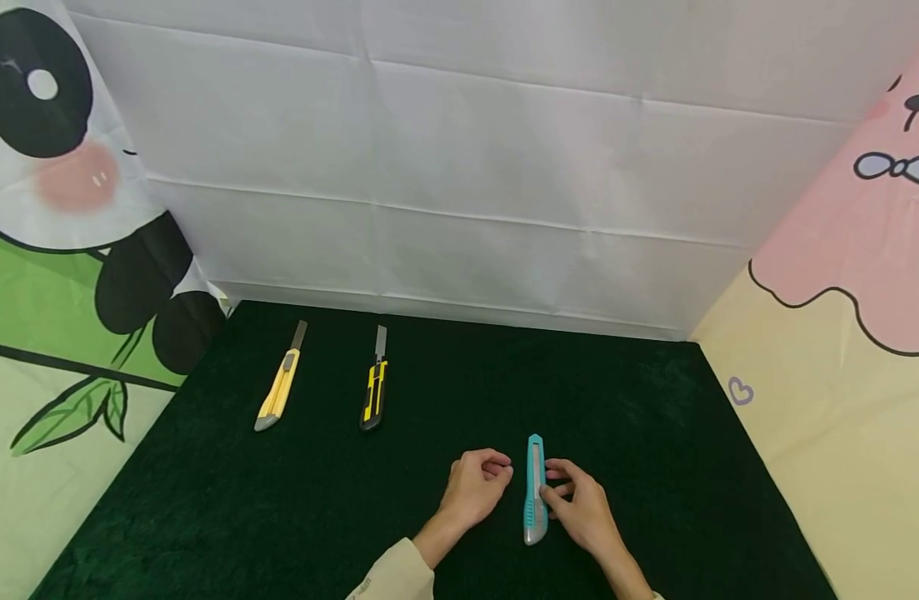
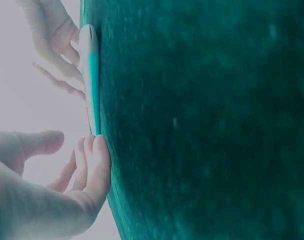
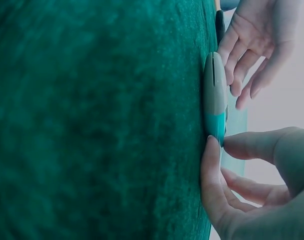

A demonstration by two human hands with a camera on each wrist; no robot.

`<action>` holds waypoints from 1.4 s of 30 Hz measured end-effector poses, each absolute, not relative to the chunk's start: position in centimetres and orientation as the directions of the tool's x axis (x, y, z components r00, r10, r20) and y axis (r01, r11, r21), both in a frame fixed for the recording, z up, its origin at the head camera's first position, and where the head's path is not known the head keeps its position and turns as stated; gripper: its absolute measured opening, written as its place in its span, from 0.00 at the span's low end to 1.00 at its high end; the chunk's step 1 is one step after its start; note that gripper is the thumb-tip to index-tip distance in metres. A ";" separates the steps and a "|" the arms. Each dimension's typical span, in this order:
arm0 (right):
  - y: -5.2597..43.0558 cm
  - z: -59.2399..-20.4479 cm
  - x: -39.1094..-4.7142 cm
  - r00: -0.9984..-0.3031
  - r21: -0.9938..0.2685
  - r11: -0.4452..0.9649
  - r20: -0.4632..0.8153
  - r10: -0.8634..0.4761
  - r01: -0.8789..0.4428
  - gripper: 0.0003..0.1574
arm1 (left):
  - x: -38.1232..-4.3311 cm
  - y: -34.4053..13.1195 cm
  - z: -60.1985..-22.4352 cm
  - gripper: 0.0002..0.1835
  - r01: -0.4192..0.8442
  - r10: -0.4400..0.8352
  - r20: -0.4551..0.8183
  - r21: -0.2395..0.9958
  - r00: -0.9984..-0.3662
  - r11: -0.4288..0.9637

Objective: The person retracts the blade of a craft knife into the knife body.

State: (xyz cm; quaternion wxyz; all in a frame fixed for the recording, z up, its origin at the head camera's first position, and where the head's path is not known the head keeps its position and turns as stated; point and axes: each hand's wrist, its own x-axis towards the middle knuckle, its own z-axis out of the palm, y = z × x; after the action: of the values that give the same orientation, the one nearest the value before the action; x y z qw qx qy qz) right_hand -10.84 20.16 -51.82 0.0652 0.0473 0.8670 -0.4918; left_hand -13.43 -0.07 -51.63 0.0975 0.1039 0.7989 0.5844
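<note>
We find the turquoise cutter (image 1: 535,479) lying flat on the dark green surface (image 1: 227,508), between the two hands, its grey end (image 1: 535,533) towards the person and its tapered turquoise end pointing away. The right hand (image 1: 586,510) is at the cutter's right side; its thumb touches the body near that edge and its fingers are bent close beside it. We cannot tell from these views whether they grip the cutter or merely touch it. The left hand (image 1: 477,490) is released, its fingers loosely bent, just to the left of the cutter and apart from it in the head view; a beige sleeve (image 1: 401,575) covers that forearm. We note two further cutters on the far left part of the surface, well apart from the hands. The yellow cutter (image 1: 281,386) lies slanted, its blade (image 1: 300,335) extended and pointing away from the person. To its right, the black-and-yellow cutter (image 1: 373,397) lies nearly straight, its blade also extended away. Behind the surface we record a creased white cloth (image 1: 466,158), with a panda panel (image 1: 77,179) at left and a pink-and-cream panel (image 1: 834,333) at right
</note>
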 end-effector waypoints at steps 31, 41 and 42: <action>20.5 -52.2 -10.8 -0.985 -0.859 0.485 -0.172 0.023 0.161 0.28 | -18.6 -4.9 -50.7 0.09 -0.018 0.077 -0.048 0.937 -0.996 0.348; 21.0 -52.4 -11.1 -0.986 -0.865 0.478 -0.169 0.007 0.152 0.29 | -20.0 -5.9 -50.6 0.09 -0.022 0.023 -0.033 0.924 -0.999 0.381; 21.0 -52.5 -11.1 -0.986 -0.866 0.477 -0.168 0.006 0.150 0.29 | -20.2 -6.0 -50.6 0.09 -0.025 0.014 -0.033 0.923 -0.999 0.383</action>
State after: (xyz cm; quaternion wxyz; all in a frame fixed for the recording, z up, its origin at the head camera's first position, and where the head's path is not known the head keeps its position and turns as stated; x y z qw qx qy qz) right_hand -11.12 21.03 -52.45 0.0709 0.0456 0.8565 -0.5092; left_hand -20.16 -5.98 -50.57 0.0175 -0.0034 0.8314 0.5554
